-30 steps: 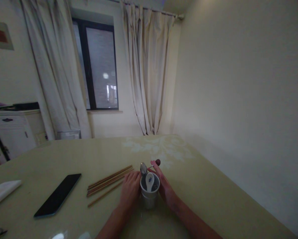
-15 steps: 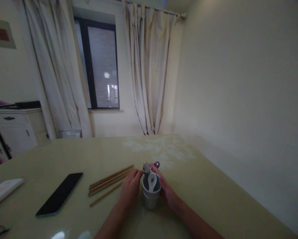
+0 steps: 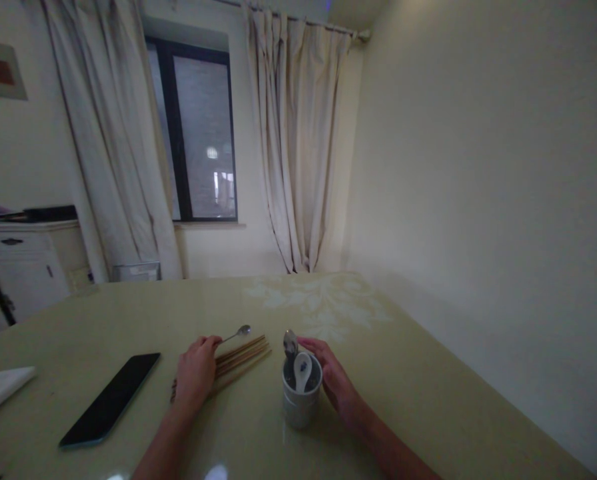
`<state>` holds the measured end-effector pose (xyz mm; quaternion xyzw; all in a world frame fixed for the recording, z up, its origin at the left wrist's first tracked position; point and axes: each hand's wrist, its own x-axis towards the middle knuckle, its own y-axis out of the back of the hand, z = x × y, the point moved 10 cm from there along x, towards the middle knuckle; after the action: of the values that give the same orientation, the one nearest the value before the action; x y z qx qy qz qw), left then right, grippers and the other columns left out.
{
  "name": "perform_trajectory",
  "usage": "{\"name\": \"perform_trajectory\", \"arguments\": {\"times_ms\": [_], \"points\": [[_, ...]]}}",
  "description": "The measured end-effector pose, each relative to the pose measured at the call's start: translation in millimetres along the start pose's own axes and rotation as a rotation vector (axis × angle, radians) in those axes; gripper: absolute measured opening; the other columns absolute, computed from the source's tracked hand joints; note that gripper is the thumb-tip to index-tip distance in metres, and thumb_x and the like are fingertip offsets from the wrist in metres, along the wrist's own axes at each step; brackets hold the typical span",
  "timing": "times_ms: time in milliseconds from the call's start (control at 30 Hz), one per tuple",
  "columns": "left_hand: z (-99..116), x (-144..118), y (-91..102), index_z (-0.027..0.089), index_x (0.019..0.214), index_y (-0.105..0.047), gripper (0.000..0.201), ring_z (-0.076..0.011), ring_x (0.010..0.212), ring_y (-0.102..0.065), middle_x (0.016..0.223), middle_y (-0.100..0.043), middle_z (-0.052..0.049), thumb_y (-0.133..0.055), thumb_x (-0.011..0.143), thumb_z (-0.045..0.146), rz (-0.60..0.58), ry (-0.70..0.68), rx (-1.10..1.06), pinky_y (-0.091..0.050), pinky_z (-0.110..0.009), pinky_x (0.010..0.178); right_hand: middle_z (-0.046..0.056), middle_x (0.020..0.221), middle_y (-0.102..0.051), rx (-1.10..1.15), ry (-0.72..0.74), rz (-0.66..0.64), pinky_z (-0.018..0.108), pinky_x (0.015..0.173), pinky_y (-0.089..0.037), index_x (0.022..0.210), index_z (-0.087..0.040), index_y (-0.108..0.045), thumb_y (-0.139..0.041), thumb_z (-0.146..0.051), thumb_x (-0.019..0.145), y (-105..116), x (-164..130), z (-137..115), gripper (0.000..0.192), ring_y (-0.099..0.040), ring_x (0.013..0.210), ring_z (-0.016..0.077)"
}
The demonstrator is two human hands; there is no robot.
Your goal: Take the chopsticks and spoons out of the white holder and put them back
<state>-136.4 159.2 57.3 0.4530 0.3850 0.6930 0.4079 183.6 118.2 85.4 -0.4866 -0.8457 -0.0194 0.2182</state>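
My left hand [image 3: 197,372] is closed on the thin handle of a small metal spoon [image 3: 243,330], whose bowl points away to the right. Under and beside that hand lie several wooden chopsticks [image 3: 243,358], partly hidden by it. A grey cup [image 3: 301,405] stands upright to the right of the chopsticks. In it are a white spoon [image 3: 302,371] with a small blue mark and a metal spoon [image 3: 290,343]. My right hand [image 3: 334,375] rests along the cup's right side, fingers stretched out near the rim; whether they press on it I cannot tell.
A dark phone-like slab [image 3: 111,400] lies on the table [image 3: 403,393] at the left, with a white flat item [image 3: 3,390] beyond it at the edge of view. A wall [image 3: 503,233] borders the table's right side. Curtains and a window stand behind.
My left hand has moved left from the cup to above the chopsticks, carrying the small metal spoon. My right hand has stayed beside the cup. The view has shifted slightly.
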Motion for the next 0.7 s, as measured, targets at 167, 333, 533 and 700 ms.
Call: {"name": "perform_trajectory", "arguments": {"times_ms": [167,333,533,700], "points": [[-7.9,-0.2,-10.6,0.024,0.126,-0.073,0.049,-0.03,0.118,-0.069,0.128,-0.074,-0.012,-0.027,0.106,0.023,-0.091,0.046,0.045,-0.051,-0.043,0.095,0.014,0.154,-0.059,-0.118,0.072,-0.046,0.056,0.123,-0.032,0.133,-0.03,-0.073,-0.056,-0.08,0.091,-5.5,-0.4,-9.3,0.067,-0.049,0.146,0.0399],[-2.6,-0.8,-17.6,0.026,0.121,-0.075,0.049,-0.0297,0.12,-0.066,0.128,-0.072,-0.012,-0.029,0.105,0.02,-0.125,-0.011,0.045,-0.05,-0.043,0.095,0.014,0.149,-0.062,-0.166,0.089,-0.077,0.055,0.122,-0.033,0.133,-0.029,-0.075,-0.049,-0.081,0.093,-5.7,2.1,-11.7,0.07,-0.053,0.141,0.0393],[3.1,-1.1,-25.1,0.027,0.114,-0.076,0.04,-0.0271,0.117,-0.066,0.123,-0.072,-0.009,-0.038,0.103,0.023,-0.179,-0.069,0.005,-0.049,-0.039,0.096,0.012,0.141,-0.067,-0.203,0.098,-0.063,0.056,0.121,-0.034,0.136,-0.031,-0.074,-0.047,-0.077,0.097,-6.7,0.9,-21.5,0.065,-0.054,0.138,0.0379],[13.0,-9.7,-25.6,0.025,0.112,-0.075,0.039,-0.028,0.116,-0.067,0.12,-0.072,-0.011,-0.037,0.104,0.026,-0.227,-0.083,0.012,-0.05,-0.04,0.096,0.011,0.14,-0.069,-0.044,0.064,-0.05,0.056,0.12,-0.036,0.131,-0.031,-0.077,-0.047,-0.076,0.097,-8.9,2.7,-24.1,0.064,-0.056,0.137,0.0386]]}}
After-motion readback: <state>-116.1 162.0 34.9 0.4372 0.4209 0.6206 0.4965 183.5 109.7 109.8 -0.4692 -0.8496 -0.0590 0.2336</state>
